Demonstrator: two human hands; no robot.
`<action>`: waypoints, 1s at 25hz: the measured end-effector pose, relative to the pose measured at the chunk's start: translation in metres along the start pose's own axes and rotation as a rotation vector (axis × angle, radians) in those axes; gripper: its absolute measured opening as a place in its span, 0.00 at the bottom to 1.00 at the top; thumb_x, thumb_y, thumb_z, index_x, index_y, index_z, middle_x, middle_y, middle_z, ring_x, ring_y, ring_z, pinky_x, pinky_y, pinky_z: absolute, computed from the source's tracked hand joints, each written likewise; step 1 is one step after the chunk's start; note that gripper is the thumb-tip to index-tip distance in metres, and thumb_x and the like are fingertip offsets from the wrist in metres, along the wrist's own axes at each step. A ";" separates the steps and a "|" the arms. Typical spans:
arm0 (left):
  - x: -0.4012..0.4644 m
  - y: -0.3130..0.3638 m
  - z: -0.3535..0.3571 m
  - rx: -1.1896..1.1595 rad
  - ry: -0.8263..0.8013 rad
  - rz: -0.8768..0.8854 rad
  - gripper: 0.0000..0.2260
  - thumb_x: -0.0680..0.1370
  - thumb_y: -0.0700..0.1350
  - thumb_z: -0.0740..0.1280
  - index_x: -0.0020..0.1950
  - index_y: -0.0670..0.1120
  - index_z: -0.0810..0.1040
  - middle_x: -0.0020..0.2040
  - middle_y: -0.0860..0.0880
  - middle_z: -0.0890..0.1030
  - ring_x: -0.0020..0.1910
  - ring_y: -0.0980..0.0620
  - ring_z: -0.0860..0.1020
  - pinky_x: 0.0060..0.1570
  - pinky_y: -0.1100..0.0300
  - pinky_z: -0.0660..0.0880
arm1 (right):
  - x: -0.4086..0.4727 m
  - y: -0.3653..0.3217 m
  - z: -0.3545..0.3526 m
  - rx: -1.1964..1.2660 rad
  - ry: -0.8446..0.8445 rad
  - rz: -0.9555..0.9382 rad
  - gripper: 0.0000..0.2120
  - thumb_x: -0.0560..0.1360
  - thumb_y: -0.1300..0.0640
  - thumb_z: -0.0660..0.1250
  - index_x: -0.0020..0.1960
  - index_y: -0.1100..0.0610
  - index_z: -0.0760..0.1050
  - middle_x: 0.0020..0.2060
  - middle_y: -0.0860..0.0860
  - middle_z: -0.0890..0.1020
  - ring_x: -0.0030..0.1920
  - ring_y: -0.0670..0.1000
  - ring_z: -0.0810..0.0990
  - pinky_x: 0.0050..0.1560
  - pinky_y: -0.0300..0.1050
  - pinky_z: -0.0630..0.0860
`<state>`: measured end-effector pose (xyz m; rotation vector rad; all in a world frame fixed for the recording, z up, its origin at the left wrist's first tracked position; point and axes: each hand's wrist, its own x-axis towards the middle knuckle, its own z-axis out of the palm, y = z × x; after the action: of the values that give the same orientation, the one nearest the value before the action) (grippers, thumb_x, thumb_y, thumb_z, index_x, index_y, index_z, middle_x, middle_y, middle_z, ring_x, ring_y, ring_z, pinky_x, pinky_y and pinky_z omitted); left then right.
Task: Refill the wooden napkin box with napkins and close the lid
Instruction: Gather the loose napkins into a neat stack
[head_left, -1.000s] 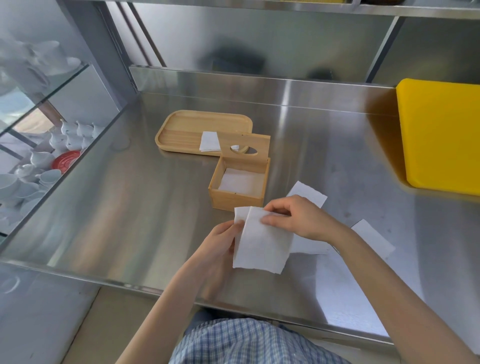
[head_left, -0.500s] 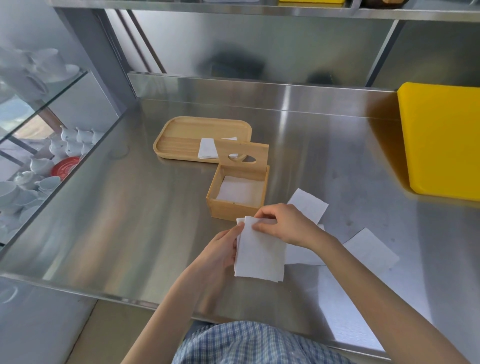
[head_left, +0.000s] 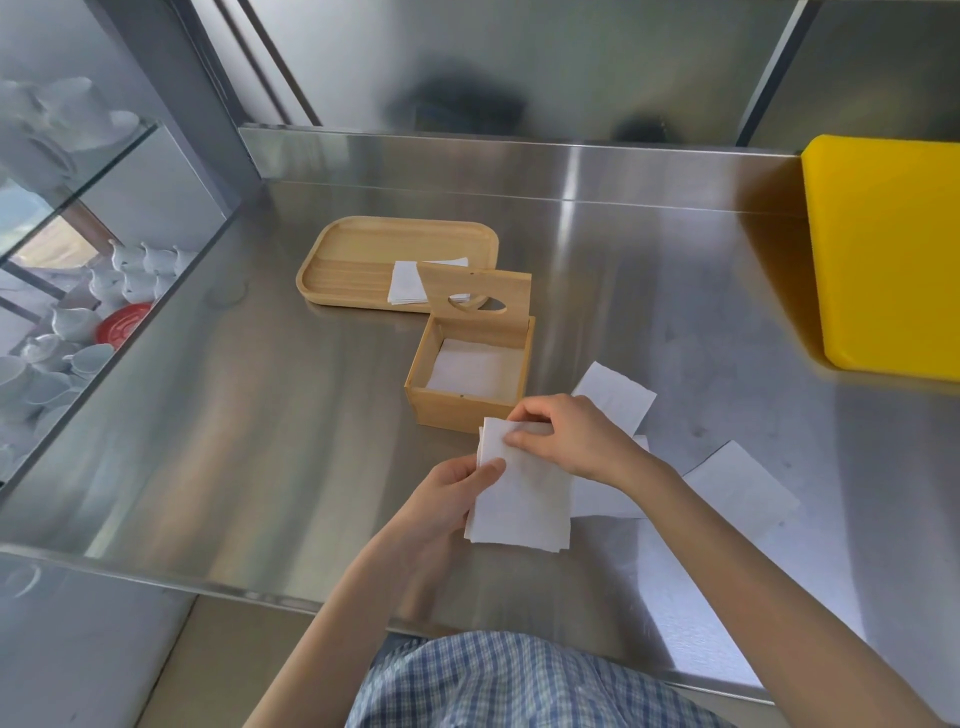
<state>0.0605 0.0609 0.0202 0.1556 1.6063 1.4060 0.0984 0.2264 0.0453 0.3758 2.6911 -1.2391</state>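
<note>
Napkin stack (head_left: 519, 499) now squared, drawn nearer wooden napkin box (head_left: 470, 382) than a second ago. Left hand (head_left: 441, 499) pinching stack edge; right hand (head_left: 571, 441) pinching top. Lid (head_left: 475, 293) upright, open. Ready for insertion.

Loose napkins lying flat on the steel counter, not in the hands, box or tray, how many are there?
3 visible: one beyond the right hand, one mostly under that hand and wrist, one farther right. More may be hidden under the arm.

One box (head_left: 470, 374), one tray (head_left: 358, 260), two hands (head_left: 571, 439).
</note>
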 end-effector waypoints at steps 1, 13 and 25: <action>0.000 -0.001 0.000 0.025 -0.003 0.011 0.15 0.79 0.47 0.59 0.57 0.38 0.76 0.53 0.39 0.81 0.49 0.46 0.78 0.53 0.52 0.74 | 0.000 0.002 0.000 0.016 0.008 0.010 0.08 0.74 0.50 0.64 0.49 0.52 0.78 0.44 0.46 0.78 0.44 0.45 0.75 0.37 0.32 0.68; 0.013 -0.007 0.001 -0.008 0.022 -0.002 0.12 0.78 0.49 0.60 0.48 0.44 0.80 0.45 0.48 0.84 0.43 0.52 0.82 0.47 0.58 0.77 | 0.013 0.077 -0.031 -0.267 0.371 0.488 0.24 0.73 0.52 0.66 0.67 0.56 0.65 0.64 0.60 0.68 0.64 0.62 0.67 0.63 0.54 0.65; 0.018 -0.004 0.002 -0.005 -0.001 -0.020 0.12 0.78 0.48 0.60 0.51 0.42 0.79 0.48 0.45 0.83 0.45 0.49 0.81 0.51 0.55 0.77 | 0.025 0.095 -0.031 -0.216 0.293 0.654 0.30 0.69 0.49 0.70 0.66 0.61 0.64 0.64 0.62 0.67 0.65 0.62 0.64 0.62 0.55 0.65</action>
<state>0.0543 0.0726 0.0068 0.1364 1.5994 1.3945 0.1009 0.3135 -0.0099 1.3534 2.5315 -0.7357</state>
